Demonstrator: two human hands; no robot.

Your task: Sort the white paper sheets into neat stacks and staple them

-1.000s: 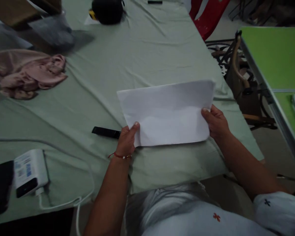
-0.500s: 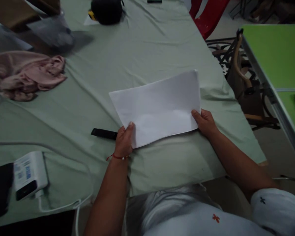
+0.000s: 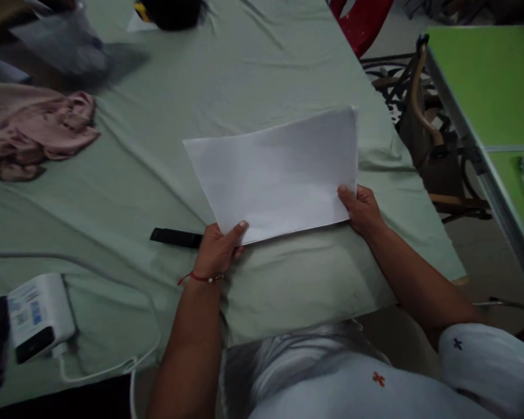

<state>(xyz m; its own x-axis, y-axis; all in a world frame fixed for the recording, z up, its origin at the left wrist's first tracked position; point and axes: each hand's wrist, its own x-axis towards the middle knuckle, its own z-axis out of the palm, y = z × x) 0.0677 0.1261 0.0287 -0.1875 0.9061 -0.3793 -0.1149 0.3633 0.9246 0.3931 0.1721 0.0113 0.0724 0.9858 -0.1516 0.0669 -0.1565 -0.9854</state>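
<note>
A blank white stack of paper (image 3: 279, 174) is held up over the cloth-covered table, its far right corner raised a little. My left hand (image 3: 218, 247), with a red string bracelet at the wrist, grips the near left corner, thumb on top. At the right edge, my right hand (image 3: 361, 208) pinches the sheets, thumb on top and fingers underneath. Just left of my left hand lies a flat black object (image 3: 174, 237), partly hidden behind that hand; its kind I cannot make out.
On the pale green tablecloth (image 3: 266, 70) lie a pink cloth (image 3: 48, 131) and a white power bank (image 3: 43, 308) with a plugged-in cable. A dark rounded object (image 3: 174, 11) sits at the back. To the right stand a green table (image 3: 484, 87), a red chair (image 3: 362, 26) and a brown-armed chair (image 3: 428, 163).
The paper has tilted slightly, its far edge rising in view. My left thumb lies further across the near left corner. The whole view has shifted a little to the right.
</note>
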